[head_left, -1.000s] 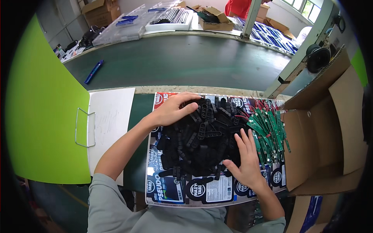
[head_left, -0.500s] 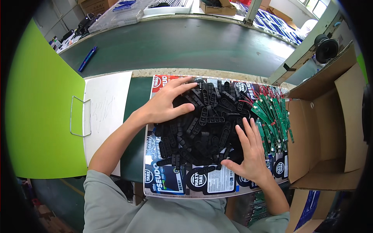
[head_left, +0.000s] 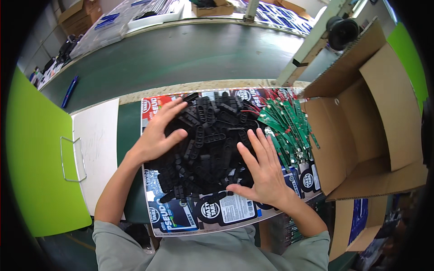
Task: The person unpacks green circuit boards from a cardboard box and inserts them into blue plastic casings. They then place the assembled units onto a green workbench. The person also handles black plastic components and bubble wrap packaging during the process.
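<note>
A pile of black oblong plastic parts (head_left: 212, 137) with slots lies on a printed sheet (head_left: 181, 228) in front of me. My left hand (head_left: 159, 133) rests at the pile's left side, fingers spread over its edge. At the lower right of the pile is my right hand (head_left: 262, 174), its fingers stretched out and apart. Neither hand grips a part; both seem to touch the pile's edges. Just beyond my right hand's fingertips, narrow green circuit boards (head_left: 289, 128) with red wires lie heaped on the same sheet.
An open cardboard box (head_left: 348, 135) stands at the right. To the left are a bright green board (head_left: 40, 167) and a white sheet (head_left: 95, 153) with a wire handle. A blue pen-like item (head_left: 69, 91) lies on the dark green belt (head_left: 181, 56) behind the ledge.
The whole view has shifted, so the scene sits further left and is slightly turned. Both hands stay spread at the pile's sides, and the pile looks much the same.
</note>
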